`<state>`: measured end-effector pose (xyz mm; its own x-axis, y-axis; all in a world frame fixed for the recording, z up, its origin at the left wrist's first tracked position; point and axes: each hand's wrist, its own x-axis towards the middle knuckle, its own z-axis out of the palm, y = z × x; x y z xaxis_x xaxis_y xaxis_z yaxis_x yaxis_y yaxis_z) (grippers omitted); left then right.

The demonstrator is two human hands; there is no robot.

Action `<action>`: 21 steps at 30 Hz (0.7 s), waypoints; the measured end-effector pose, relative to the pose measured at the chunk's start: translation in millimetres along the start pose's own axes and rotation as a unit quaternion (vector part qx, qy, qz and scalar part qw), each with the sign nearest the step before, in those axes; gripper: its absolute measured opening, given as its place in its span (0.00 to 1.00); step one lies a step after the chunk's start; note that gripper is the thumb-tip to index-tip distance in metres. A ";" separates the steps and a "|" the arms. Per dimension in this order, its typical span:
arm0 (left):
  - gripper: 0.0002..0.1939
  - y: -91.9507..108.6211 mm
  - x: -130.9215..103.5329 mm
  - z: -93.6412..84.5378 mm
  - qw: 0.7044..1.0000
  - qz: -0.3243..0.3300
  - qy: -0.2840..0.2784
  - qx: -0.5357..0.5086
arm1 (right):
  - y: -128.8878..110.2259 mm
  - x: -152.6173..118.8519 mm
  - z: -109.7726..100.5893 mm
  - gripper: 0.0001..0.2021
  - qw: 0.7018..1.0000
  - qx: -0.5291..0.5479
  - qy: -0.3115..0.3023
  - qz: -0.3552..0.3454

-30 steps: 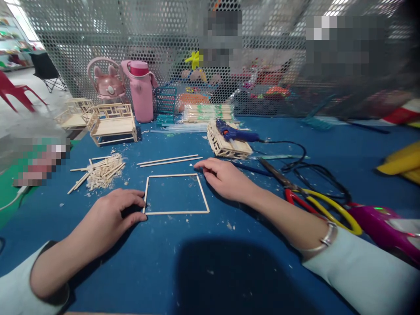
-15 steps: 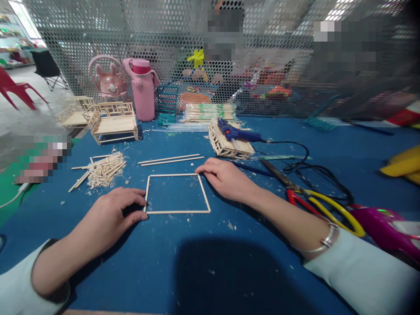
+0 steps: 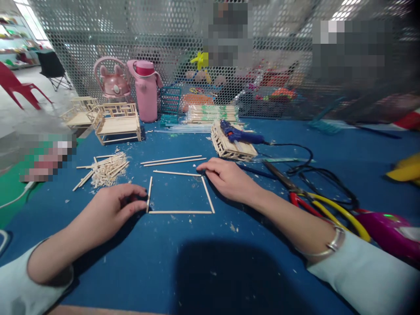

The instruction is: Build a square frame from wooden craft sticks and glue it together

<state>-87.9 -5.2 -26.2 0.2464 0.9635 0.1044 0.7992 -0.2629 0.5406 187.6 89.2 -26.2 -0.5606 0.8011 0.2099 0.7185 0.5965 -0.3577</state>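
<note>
Four-sided on the blue table, thin wooden sticks lie in a loose rectangle. My left hand [image 3: 113,203] has its thumb and forefinger at the lower end of the left stick [image 3: 150,189], gripping it. With bent fingers together, my right hand [image 3: 223,177] holds the right end of the far stick [image 3: 177,173]. That stick lies slanted, its left end apart from the left stick. The near stick [image 3: 180,212] and the right stick [image 3: 208,194] meet at the lower right corner. Two longer sticks [image 3: 173,161] lie just beyond.
At left is a heap of short sticks [image 3: 110,170]. Small wooden benches [image 3: 118,127] and a pink bottle [image 3: 146,96] stand behind. A blue glue gun [image 3: 241,134] rests on a stick-built piece [image 3: 223,146]. Scissors [image 3: 295,188] and a black cable [image 3: 308,153] lie right.
The far stick has turned, its left end swinging away from the left stick and opening a gap at that corner. Both hands stay close to the same sticks; the view has shifted slightly.
</note>
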 end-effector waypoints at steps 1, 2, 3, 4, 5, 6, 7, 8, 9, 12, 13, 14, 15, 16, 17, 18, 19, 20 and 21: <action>0.16 1.6 4.7 -4.6 1.000 -0.012 0.001 0.011 | -2.4 3.1 -0.4 0.15 1.000 -0.006 0.002 -0.004; 0.17 3.2 10.7 -8.8 0.999 -0.017 0.007 0.033 | -5.6 7.1 -0.7 0.14 1.000 -0.014 0.001 -0.010; 0.17 4.4 17.6 -11.9 0.998 -0.017 0.018 0.061 | -9.3 11.7 -0.8 0.14 1.000 -0.021 -0.005 -0.017; 0.16 4.9 25.2 -13.5 0.996 -0.011 0.030 0.088 | -13.1 16.6 -0.8 0.14 0.999 -0.029 -0.014 -0.025; 0.16 4.7 32.8 -13.4 0.992 -0.008 0.044 0.117 | -16.6 21.1 -0.8 0.14 0.999 -0.036 -0.025 -0.032; 0.17 3.5 40.1 -11.7 0.988 -0.008 0.057 0.145 | -19.3 24.9 -1.3 0.14 0.998 -0.044 -0.035 -0.038; 0.18 1.4 46.4 -8.5 0.984 -0.001 0.062 0.166 | -20.8 27.4 -2.2 0.14 0.997 -0.053 -0.043 -0.043; 0.18 -1.2 51.6 -4.4 0.982 0.011 0.055 0.180 | -21.0 28.4 -3.9 0.14 0.996 -0.060 -0.043 -0.045; 0.19 -4.1 55.4 0.1 0.980 0.018 0.051 0.190 | -19.7 27.7 -6.1 0.14 0.996 -0.066 -0.035 -0.044; 0.19 -10.4 59.8 11.3 0.978 0.028 0.034 0.203 | -10.4 17.2 -14.3 0.14 0.997 -0.074 -0.004 -0.030; 0.18 -11.0 59.7 13.3 0.978 0.026 0.031 0.204 | -7.0 12.1 -16.1 0.13 0.997 -0.076 -0.004 -0.022; 0.18 -10.8 59.4 14.5 0.978 0.021 0.029 0.203 | -4.1 7.0 -16.9 0.12 0.997 -0.079 -0.011 -0.013; 0.18 -10.2 59.0 15.0 0.979 0.016 0.028 0.203 | -1.9 2.4 -16.5 0.11 0.997 -0.079 -0.021 -0.002; 0.18 -9.4 58.7 15.0 0.979 0.012 0.028 0.202 | -0.4 -1.3 -15.1 0.11 0.997 -0.077 -0.029 0.008; 0.18 -8.6 58.5 14.9 0.979 0.010 0.026 0.201 | 0.5 -4.1 -13.0 0.11 0.997 -0.072 -0.033 0.017; 0.18 -8.0 58.3 14.9 0.979 0.009 0.026 0.200 | 0.9 -5.9 -10.5 0.10 0.997 -0.065 -0.034 0.024; 0.18 -7.9 58.1 15.0 0.980 0.009 0.028 0.197 | 1.2 -6.7 -8.1 0.10 0.997 -0.057 -0.033 0.029; 0.18 -8.1 58.0 15.3 0.981 0.009 0.031 0.194 | 1.4 -6.8 -6.2 0.10 0.998 -0.051 -0.031 0.030; 0.18 -8.6 57.8 15.7 0.981 0.010 0.035 0.189 | 1.6 -6.5 -4.7 0.10 0.998 -0.045 -0.029 0.028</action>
<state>-72.0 51.9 -37.9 0.2361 0.9556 0.1763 0.9444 -0.2684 0.1900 194.4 85.2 -23.8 -0.5386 0.8312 0.1382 0.7827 0.5542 -0.2833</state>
